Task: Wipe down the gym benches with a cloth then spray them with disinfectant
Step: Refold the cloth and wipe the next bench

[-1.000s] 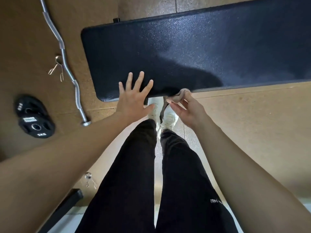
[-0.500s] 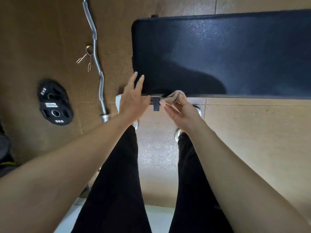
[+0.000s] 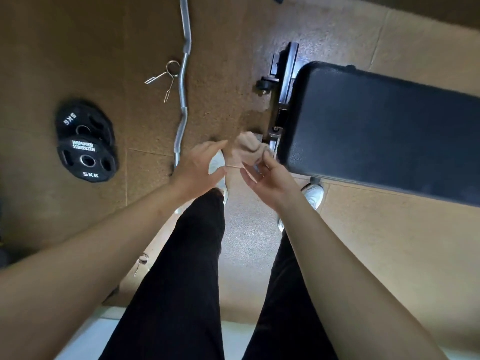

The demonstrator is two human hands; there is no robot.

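light: warm, middling indoor — floor (image 3: 78, 35) far left of the bench (image 3: 384, 131) dim | glare: pale sheen on floor off the bench's left end, soft shine on its pad | blur: left hand (image 3: 200, 167), right hand (image 3: 270, 180) and cloth (image 3: 248, 149) smeared | edges: wide-angle bowing — bench sides curve

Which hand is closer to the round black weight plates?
Left. The left hand is right of the round black weight plates; the right hand is farther right, pinching the beige cloth by the black padded bench.
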